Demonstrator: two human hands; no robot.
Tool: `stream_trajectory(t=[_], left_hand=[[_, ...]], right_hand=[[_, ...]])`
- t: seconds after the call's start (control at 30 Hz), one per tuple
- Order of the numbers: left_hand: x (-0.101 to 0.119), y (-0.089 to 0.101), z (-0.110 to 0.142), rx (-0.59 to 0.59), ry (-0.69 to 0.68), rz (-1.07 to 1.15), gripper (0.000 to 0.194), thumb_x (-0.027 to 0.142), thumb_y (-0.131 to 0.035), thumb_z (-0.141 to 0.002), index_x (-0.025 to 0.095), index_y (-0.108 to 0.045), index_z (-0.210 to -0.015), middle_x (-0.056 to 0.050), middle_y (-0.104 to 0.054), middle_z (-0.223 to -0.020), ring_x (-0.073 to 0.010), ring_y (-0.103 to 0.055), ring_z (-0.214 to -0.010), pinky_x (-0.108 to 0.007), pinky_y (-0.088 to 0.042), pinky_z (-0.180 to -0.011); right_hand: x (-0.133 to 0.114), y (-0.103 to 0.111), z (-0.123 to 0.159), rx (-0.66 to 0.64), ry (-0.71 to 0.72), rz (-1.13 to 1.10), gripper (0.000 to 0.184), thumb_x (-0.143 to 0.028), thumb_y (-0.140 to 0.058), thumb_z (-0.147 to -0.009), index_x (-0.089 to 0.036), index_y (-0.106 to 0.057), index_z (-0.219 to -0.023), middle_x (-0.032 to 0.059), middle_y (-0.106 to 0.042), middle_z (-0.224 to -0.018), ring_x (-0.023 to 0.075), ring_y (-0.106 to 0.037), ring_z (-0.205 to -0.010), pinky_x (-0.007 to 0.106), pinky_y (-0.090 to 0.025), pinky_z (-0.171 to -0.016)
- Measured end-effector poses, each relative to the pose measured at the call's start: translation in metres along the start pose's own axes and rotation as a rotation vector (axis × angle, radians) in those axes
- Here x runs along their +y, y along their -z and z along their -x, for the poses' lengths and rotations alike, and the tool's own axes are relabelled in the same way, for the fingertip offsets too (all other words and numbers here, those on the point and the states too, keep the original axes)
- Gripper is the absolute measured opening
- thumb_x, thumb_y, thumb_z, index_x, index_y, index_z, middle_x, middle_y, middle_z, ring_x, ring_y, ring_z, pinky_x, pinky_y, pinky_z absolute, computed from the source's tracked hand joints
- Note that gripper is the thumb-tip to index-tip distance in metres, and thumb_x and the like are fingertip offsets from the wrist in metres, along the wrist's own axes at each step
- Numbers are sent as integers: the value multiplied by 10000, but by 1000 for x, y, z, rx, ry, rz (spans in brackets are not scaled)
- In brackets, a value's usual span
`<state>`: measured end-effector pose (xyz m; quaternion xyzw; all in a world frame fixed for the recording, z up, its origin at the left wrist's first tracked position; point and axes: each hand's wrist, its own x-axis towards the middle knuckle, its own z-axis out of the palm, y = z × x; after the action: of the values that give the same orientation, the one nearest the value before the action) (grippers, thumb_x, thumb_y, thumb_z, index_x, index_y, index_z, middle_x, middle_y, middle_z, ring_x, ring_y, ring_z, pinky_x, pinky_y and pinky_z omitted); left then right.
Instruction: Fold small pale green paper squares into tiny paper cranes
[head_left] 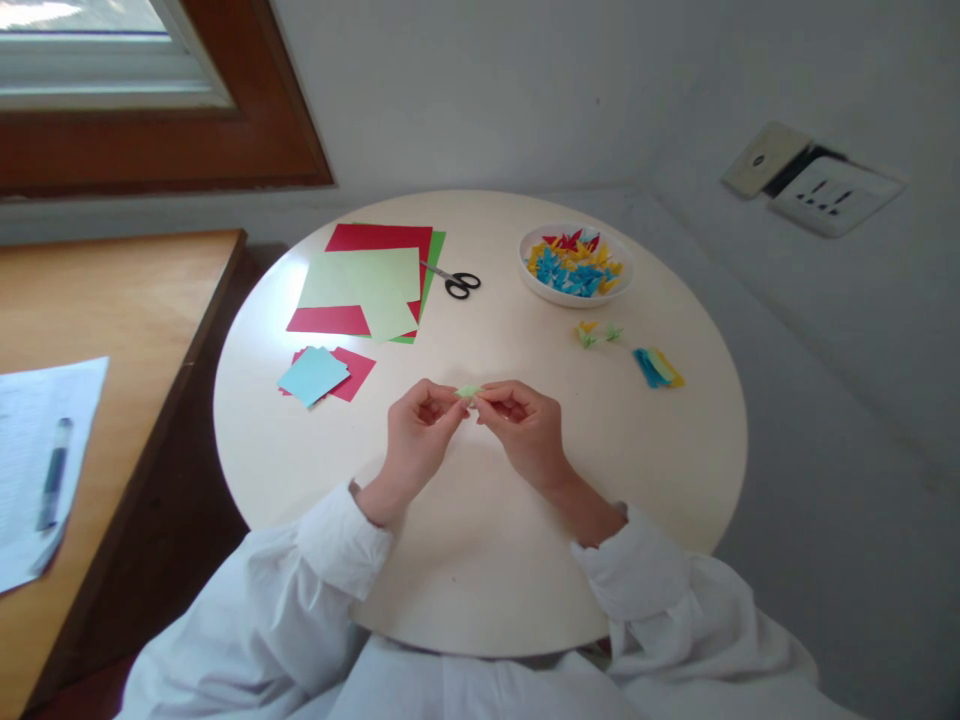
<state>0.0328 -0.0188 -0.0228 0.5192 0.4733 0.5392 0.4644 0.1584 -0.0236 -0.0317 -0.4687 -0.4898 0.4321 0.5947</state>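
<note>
A small piece of light green folded paper [469,391] is pinched between my two hands above the middle of the round white table [480,590]. My left hand [421,432] grips its left end between thumb and fingers. At the other end, my right hand [527,430] pinches it the same way. The fingertips cover much of the paper, so its exact folded shape is hard to make out. Past my right hand lie a few small green and yellow folded paper pieces [587,334]. Square sheets in light blue [313,376] and red sit left of my left hand.
Black-handled scissors [459,284] lie beside large green and red paper sheets [352,280]. A white bowl [559,297] holds many folded paper pieces at the back right. Blue and yellow folded strips [658,368] lie at right. A wooden desk [142,300] bears papers and a pen [55,475].
</note>
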Motion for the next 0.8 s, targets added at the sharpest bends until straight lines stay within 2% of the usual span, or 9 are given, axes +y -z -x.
stream_trajectory(t=[0.13,0.23,0.43,0.57,0.7,0.8], left_hand=[[1,0,0,-10,-17,80,251,211,-700,-677,170,-454,-652,15,-623,-653,-93,-610,-578,-207,-482,-540],[4,1,-1,-48,2,143,340,205,-707,-678,194,-367,-688,40,-620,-624,-89,-608,-559,-202,-481,-530],[9,7,-4,-154,67,198,413,255,-731,-670,206,-324,-725,82,-588,-556,-91,-608,-512,-203,-481,-521],[6,12,-8,-234,121,267,385,264,-732,-673,205,-371,-794,68,-619,-589,-103,-622,-544,-232,-497,-576],[-1,11,-10,-216,192,319,355,239,-748,-650,178,-530,-924,10,-668,-754,-113,-638,-662,-247,-495,-658],[-6,6,-7,-238,211,266,235,259,-733,-667,142,-635,-846,-13,-671,-731,-119,-622,-689,-245,-483,-679]], right_hand=[[1,1,0,-8,-27,2,102,-242,-697,-667,-168,-626,-668,0,-647,-665,92,-579,-552,224,-503,-515],[-1,1,-1,-4,-76,-68,189,-246,-733,-633,-182,-598,-750,-23,-644,-637,92,-584,-531,203,-486,-456],[-8,3,-4,-58,-149,-199,297,-285,-769,-582,-183,-584,-791,-45,-651,-579,90,-595,-489,218,-518,-470],[-11,4,-6,-79,-196,-224,324,-311,-780,-560,-179,-596,-792,-47,-657,-574,97,-609,-490,241,-543,-505],[-11,2,-6,-11,-195,-237,321,-306,-788,-541,-182,-586,-758,-48,-665,-580,103,-617,-491,240,-542,-491],[-9,0,-6,36,-193,-258,311,-293,-792,-533,-182,-569,-720,-58,-654,-564,92,-606,-466,228,-537,-482]])
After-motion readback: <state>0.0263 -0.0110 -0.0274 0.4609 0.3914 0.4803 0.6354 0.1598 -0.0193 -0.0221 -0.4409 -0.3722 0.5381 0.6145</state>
